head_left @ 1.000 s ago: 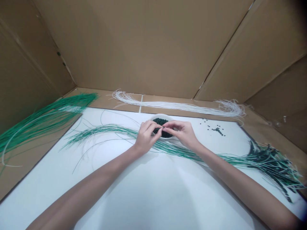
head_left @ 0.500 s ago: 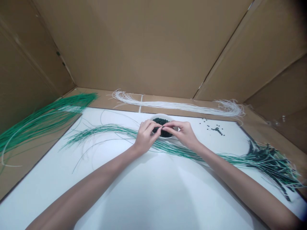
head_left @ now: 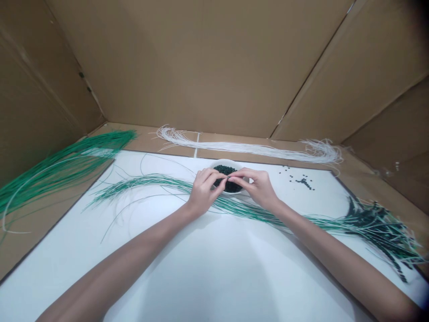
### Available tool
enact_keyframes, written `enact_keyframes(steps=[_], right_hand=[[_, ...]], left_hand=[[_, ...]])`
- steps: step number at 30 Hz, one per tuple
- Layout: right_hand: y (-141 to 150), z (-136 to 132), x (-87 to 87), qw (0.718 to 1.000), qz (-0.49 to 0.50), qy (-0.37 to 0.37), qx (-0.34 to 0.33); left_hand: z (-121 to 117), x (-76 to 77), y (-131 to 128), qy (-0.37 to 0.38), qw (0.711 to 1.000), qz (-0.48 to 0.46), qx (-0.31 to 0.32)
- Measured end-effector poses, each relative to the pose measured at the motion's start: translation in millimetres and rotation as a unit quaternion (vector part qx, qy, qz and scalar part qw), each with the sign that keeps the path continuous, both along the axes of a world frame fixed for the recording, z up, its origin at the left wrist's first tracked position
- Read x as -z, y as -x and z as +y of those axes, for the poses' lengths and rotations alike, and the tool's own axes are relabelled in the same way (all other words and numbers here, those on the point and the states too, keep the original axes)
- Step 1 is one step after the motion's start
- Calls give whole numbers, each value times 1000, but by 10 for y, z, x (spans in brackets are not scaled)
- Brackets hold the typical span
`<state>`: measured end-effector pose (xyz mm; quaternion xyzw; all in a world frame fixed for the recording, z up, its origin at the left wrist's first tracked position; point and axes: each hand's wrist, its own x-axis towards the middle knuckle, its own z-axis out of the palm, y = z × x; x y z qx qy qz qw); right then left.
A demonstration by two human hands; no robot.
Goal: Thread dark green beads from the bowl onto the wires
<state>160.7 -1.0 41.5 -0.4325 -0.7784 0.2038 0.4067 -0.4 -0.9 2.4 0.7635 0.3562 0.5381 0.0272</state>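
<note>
Cardboard walls [head_left: 201,67] rise behind a white tabletop [head_left: 201,264]. Both forearms reach forward and converge, the left hand [head_left: 202,190] and right hand [head_left: 259,190] nearly meeting at the fingertips, together pinching a small dark piece [head_left: 228,177], too tiny to identify, over a white bowl [head_left: 224,161]. Small dark green beads [head_left: 223,169] heap inside it; thin green strands [head_left: 248,210] run across the tabletop beneath the wrists.

Beads [head_left: 225,169] lie in the bowl [head_left: 224,161] just behind the middle strand bundle [head_left: 241,209].
</note>
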Motion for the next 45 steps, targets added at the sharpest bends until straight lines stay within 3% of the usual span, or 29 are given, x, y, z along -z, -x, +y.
enact_keyframes(steps=[11, 22, 32, 39, 45], right_hand=[[-13, 4, -11, 997, -36, -64, -20], [-33, 39, 35, 981, -96, -167, -21], [-95, 52, -44, 981, -140, -113, -76], [-97, -24, -198, 990, -117, -58, -61], [-137, -43, -333, 991, -100, -73, -50]], left_hand=[[49, 68, 11, 35, 998, -41, 39], [52, 88, 13, 23, 998, -35, 44], [27, 2, 37, 33, 998, -7, 46], [-2, -144, 52, 61, 995, -1, 72], [-10, -317, 70, 82, 992, 26, 89]])
